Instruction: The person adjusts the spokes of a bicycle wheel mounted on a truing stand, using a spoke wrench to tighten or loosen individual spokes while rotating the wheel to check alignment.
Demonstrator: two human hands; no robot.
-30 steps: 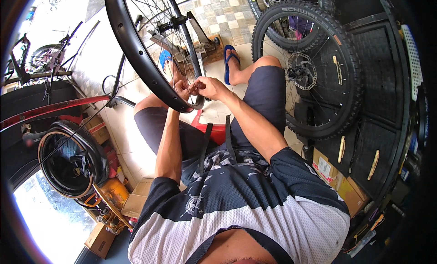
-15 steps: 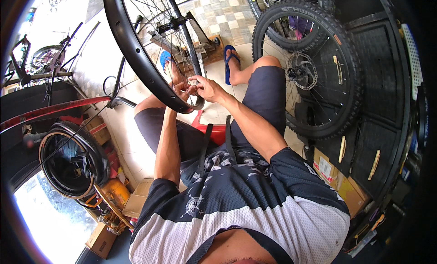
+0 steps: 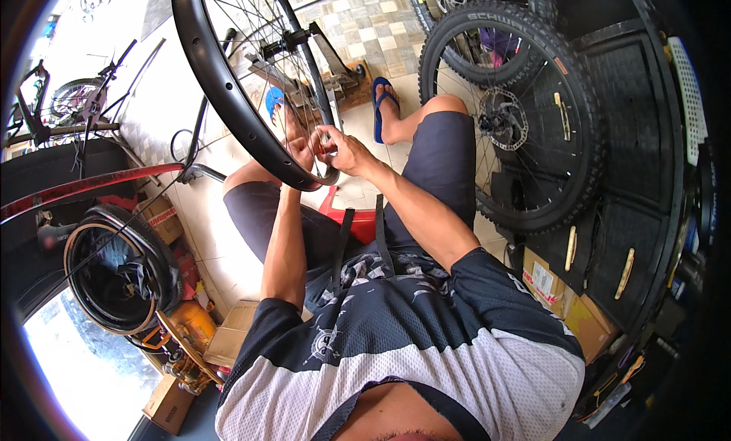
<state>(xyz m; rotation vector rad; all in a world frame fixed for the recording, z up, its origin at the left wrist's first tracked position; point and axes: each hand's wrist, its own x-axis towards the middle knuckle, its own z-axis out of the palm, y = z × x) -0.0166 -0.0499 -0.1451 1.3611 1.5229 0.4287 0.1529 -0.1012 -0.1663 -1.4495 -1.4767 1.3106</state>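
One black-rimmed bicycle wheel stood at a metal stand before you; your left grip and right grip were curled close together at its near end; whether they pinched anything, I couldn't tell.

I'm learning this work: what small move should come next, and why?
I'd probably steady the tyreless black rim with the left hand while the right hand makes a small adjustment: both sit close together at its near end, though any small part between them is hidden.
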